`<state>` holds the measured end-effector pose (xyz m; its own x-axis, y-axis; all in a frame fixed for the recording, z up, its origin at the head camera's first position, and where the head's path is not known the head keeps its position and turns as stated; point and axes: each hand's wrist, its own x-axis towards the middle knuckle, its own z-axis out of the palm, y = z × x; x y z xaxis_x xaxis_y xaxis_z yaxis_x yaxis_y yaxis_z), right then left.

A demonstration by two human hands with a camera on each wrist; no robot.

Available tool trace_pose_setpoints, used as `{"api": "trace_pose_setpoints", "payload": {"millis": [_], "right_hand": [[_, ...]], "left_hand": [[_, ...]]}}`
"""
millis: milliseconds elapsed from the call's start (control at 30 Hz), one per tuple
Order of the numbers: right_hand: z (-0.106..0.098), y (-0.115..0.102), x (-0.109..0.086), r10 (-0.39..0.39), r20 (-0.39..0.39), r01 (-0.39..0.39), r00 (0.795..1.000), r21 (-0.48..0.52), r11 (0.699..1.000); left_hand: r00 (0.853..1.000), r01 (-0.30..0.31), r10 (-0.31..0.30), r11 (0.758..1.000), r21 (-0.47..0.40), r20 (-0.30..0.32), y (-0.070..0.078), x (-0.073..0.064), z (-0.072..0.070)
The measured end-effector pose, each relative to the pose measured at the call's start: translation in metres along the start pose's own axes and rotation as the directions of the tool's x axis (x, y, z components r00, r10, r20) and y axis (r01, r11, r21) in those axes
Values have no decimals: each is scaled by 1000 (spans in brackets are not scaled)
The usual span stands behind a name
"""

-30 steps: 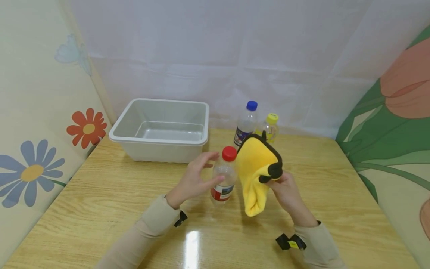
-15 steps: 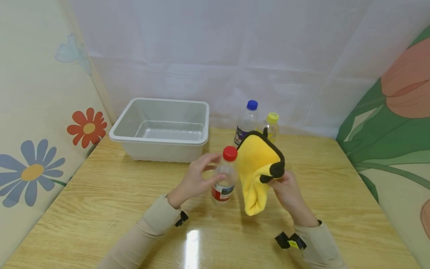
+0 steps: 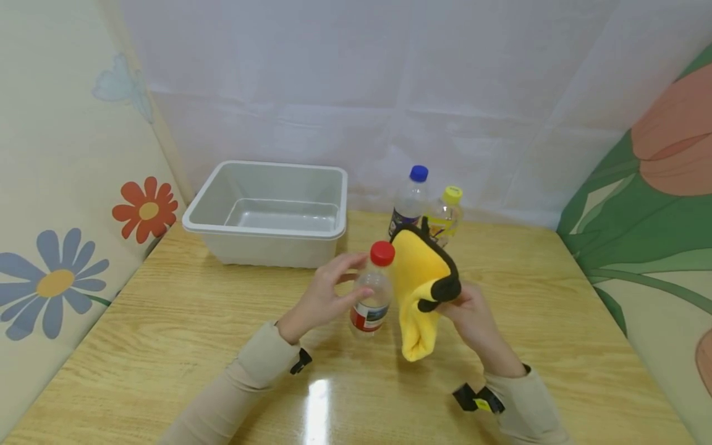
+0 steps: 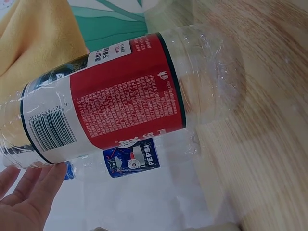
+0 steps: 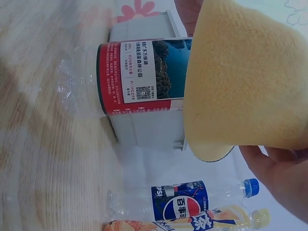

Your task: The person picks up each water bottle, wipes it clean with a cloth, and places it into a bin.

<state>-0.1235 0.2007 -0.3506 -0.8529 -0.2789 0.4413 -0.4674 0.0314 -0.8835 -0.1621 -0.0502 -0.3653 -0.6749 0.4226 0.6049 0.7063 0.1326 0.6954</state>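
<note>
A clear plastic bottle [image 3: 371, 290] with a red cap and a red and white label stands upright near the middle of the table. My left hand [image 3: 325, 300] grips its upper part, thumb on the near side and fingers behind. In the left wrist view the fingertips touch the bottle [image 4: 125, 91] just above its label. Bunched in my right hand [image 3: 473, 315] is a yellow cloth [image 3: 417, 266] with black edging, its lower end hanging down. The cloth is right beside the bottle and, in the right wrist view, covers the bottle's upper part.
Behind the cloth stand a Pepsi bottle [image 3: 410, 201] with a blue cap and a yellow-capped bottle [image 3: 449, 213]. A grey-white plastic bin [image 3: 272, 250] sits at the back left of the wooden table [image 3: 556, 321]. A pale sheet [image 3: 356, 80] hangs behind.
The yellow cloth has shifted slightly left and its top has dipped, baring more of the yellow-capped bottle. My left hand and the red-capped bottle have hardly moved.
</note>
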Motion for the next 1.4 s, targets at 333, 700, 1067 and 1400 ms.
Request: {"api": "trace_pose_setpoints", "payload": {"millis": [333, 700, 1067, 1400], "right_hand": [[6, 2, 3, -67, 44, 65, 997, 52, 997], [12, 9, 8, -76, 77, 78, 994, -16, 997], [18, 10, 11, -103, 59, 110, 993, -119, 987], [20, 13, 14, 33, 48, -25, 998, -164, 986]], "left_hand": [[1000, 10, -10, 1000, -4, 0, -2, 0, 2], [1000, 5, -5, 1000, -5, -16, -1, 0, 1], [1000, -6, 7, 1000, 18, -22, -2, 0, 2], [1000, -12, 12, 999, 33, -17, -2, 0, 1]]}}
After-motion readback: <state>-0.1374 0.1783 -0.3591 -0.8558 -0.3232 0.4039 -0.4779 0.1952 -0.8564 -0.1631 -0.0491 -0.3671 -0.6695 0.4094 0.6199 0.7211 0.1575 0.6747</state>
